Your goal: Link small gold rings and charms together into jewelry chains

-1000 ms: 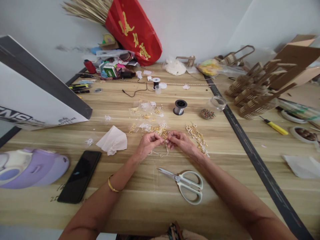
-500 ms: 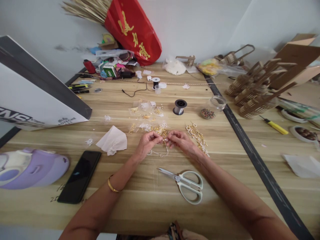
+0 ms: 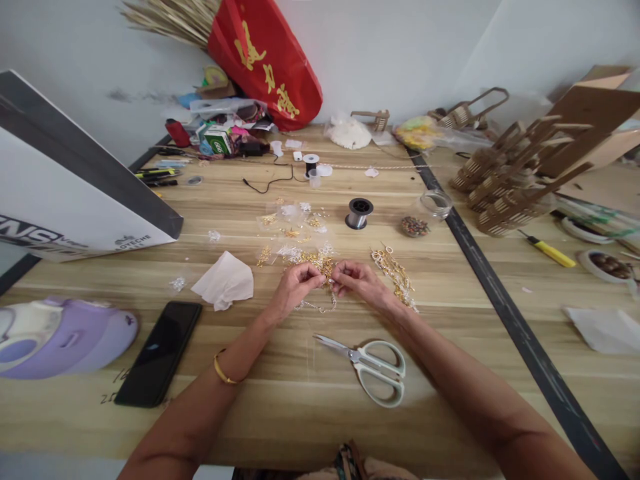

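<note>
My left hand (image 3: 301, 283) and my right hand (image 3: 356, 279) face each other with their fingertips nearly touching, each closed in a pinch. A thin silver-coloured chain (image 3: 320, 309) lies in a curve just below them, and one end runs up to my right fingertips. Whatever tiny piece sits in my left fingers is too small to make out. Right behind the fingertips spreads a pile of small gold beads and findings (image 3: 320, 259). Finished-looking gold and white strands (image 3: 395, 270) lie beside my right hand. Nearer to me rest scissors (image 3: 367, 360) with pale handles, blades slightly apart.
A wire spool (image 3: 359, 213) and a clear jar of beads (image 3: 417, 223) stand behind. On the left are a white tissue (image 3: 223, 283), a black phone (image 3: 159, 353), a purple bottle (image 3: 75, 337) and a large box (image 3: 80, 187). Small baskets (image 3: 505, 187) and a yellow cutter (image 3: 550, 250) lie right.
Both hands stay in nearly the same place, with only a slight shift of the right fingers towards the left ones. The view has moved very slightly.
</note>
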A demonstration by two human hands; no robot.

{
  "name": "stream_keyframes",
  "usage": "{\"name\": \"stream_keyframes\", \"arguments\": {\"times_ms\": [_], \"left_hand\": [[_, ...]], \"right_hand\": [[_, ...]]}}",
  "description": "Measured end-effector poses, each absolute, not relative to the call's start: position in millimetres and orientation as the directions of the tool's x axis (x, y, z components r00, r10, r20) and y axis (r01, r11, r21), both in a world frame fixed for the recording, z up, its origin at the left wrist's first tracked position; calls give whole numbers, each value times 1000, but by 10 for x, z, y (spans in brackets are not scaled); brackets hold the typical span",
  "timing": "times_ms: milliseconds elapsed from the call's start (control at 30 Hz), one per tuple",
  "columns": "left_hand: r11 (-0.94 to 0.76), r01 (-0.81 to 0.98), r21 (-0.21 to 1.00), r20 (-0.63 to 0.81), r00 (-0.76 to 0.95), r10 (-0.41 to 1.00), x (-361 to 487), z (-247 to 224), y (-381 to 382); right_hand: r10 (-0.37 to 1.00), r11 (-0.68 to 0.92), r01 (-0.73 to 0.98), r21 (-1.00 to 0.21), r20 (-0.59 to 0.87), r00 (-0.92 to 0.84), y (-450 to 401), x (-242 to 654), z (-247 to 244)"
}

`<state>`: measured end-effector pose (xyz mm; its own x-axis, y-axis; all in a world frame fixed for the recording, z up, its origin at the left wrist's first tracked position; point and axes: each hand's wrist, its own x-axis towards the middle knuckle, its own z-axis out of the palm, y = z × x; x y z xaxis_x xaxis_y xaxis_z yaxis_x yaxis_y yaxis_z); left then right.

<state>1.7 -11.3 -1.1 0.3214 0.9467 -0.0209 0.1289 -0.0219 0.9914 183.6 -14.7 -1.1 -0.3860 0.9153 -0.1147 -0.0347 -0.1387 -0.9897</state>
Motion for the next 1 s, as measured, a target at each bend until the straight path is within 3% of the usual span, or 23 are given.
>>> {"name": "stream_keyframes", "arguments": {"times_ms": [500,833,1000], "left_hand": [[-126,167,978,40,440,897,-14,-135,-92],[-45,124,991,1,330,944,-1,-40,-87],[-84,117,990,44,312,949,-3,-56,-93]], "right_hand": [[922,-141,-25,-990,-122,-367,-131,1843,-65],[926,-145,-21,-989,-128,-355,-129,1837,-52],[927,-161,-38,-986,-137,-350,-132,1831,-31]]}}
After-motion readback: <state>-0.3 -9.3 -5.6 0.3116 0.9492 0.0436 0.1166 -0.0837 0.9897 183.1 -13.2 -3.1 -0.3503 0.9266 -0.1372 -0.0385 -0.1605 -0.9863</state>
